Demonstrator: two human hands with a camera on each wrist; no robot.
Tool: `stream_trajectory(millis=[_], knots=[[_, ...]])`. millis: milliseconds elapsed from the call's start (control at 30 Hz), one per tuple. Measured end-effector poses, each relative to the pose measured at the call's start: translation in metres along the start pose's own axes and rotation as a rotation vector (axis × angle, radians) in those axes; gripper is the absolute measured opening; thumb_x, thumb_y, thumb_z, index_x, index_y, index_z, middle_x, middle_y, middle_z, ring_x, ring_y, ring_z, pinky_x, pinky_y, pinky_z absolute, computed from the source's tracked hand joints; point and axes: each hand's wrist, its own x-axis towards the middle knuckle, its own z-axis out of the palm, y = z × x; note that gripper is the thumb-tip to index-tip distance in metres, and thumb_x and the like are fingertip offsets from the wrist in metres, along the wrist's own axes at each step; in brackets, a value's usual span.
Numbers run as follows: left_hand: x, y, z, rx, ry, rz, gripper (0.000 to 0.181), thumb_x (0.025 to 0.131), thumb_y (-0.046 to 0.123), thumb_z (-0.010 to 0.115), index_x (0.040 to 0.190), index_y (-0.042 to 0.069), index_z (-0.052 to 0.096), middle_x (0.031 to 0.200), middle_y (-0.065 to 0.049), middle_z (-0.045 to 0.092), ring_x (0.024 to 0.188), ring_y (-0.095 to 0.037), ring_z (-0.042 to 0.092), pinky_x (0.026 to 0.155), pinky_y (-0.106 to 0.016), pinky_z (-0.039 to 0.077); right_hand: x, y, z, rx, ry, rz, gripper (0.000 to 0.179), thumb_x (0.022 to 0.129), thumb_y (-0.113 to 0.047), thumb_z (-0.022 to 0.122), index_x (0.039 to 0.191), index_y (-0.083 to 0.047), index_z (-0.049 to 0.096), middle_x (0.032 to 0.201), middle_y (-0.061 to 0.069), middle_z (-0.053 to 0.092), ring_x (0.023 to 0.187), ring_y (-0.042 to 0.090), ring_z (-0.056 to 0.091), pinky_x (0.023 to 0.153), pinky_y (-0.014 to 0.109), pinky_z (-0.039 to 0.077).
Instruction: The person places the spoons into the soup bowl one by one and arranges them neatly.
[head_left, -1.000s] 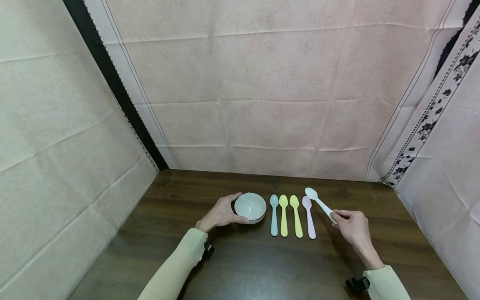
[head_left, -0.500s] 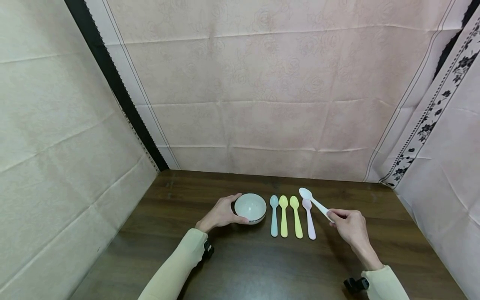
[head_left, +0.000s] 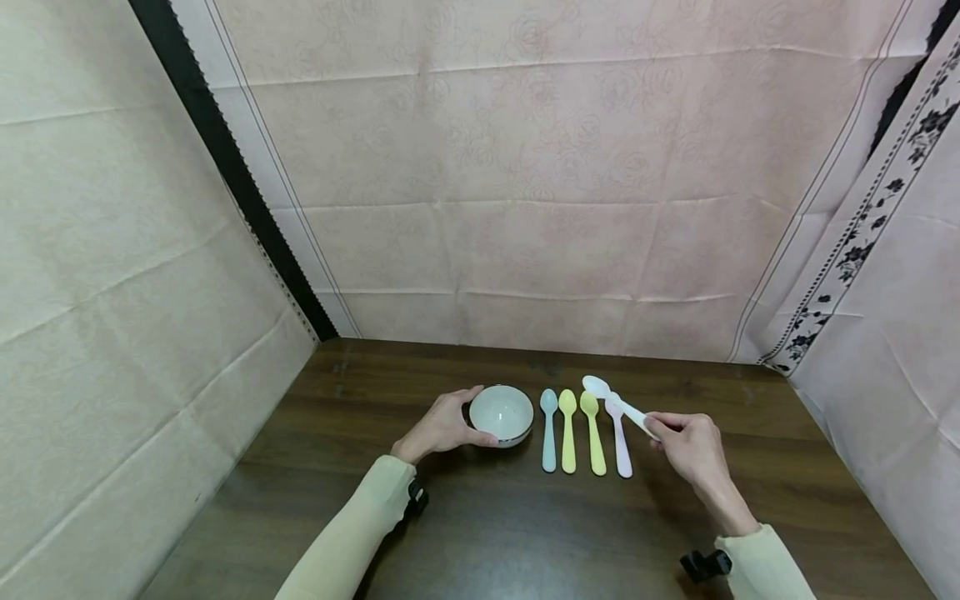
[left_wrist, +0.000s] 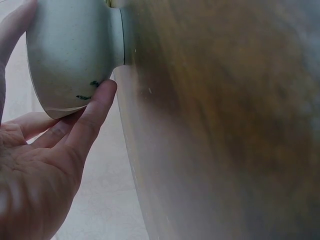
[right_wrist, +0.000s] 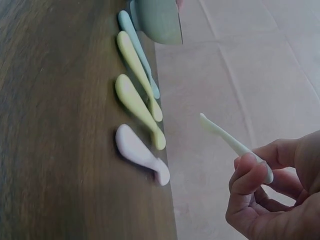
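Observation:
My left hand (head_left: 444, 427) grips the left side of a white bowl (head_left: 501, 412) on the wooden table. In the left wrist view, thumb and fingers curl round the bowl (left_wrist: 70, 55), which has small dark marks near its base. My right hand (head_left: 690, 446) pinches the handle end of a white spoon (head_left: 597, 387). That spoon is raised off the table in the right wrist view, its head pointing towards the bowl. From the head view it passes over a lilac spoon (head_left: 619, 442). Left of that lie two yellow spoons (head_left: 567, 433) and a light blue spoon (head_left: 549, 433) beside the bowl.
The brown wooden table (head_left: 525, 533) ends at a pale hanging cloth (head_left: 525, 208) behind. More cloth stands at the left and right sides, the right one with a dark floral border (head_left: 862, 242). A black wrist camera (head_left: 705, 567) sits on the right sleeve.
My right hand has moved left with the white spoon, whose head now sits above the lilac and right yellow spoons. The left hand and the bowl have stayed in place.

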Motion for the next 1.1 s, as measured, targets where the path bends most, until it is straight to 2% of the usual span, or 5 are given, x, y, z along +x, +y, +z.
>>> stream_trajectory(millis=[167,567,900,1100], knots=[[-0.001,0.001,-0.001,0.004,-0.005,-0.003,0.108,0.079,0.044,0.099,0.164,0.000,0.047,0.164,-0.020,0.056,0.149,-0.037,0.057,0.120,-0.057,0.051,-0.001,-0.005,0.002,0.004,-0.013,-0.004,0.029,0.106,-0.022,0.070,0.122,-0.001,0.082,0.074,0.000,0.076,0.060,0.010,0.053,0.049,0.028,0.034],[-0.001,0.001,-0.002,0.006,-0.009,-0.001,0.109,0.080,0.045,0.099,0.164,0.000,0.046,0.165,-0.021,0.055,0.150,-0.038,0.055,0.120,-0.057,0.051,-0.003,-0.015,0.008,0.035,-0.060,-0.006,0.028,0.106,-0.021,0.071,0.122,-0.002,0.082,0.074,0.002,0.076,0.057,0.010,0.046,0.048,0.027,0.032],[0.000,-0.001,-0.002,0.007,-0.011,-0.010,0.109,0.079,0.047,0.099,0.164,0.002,0.046,0.165,-0.020,0.055,0.150,-0.038,0.055,0.120,-0.058,0.051,-0.002,-0.029,0.014,0.049,-0.085,-0.030,0.027,0.106,-0.019,0.071,0.122,0.000,0.081,0.075,-0.004,0.074,0.066,0.011,0.059,0.050,0.026,0.033],[0.000,-0.002,-0.001,0.014,-0.023,-0.016,0.110,0.079,0.047,0.098,0.164,0.002,0.046,0.166,-0.019,0.054,0.150,-0.038,0.055,0.120,-0.057,0.051,-0.002,-0.034,0.017,0.050,-0.103,-0.049,0.028,0.105,-0.017,0.072,0.124,0.002,0.081,0.077,0.003,0.077,0.063,0.008,0.055,0.050,0.025,0.033]])
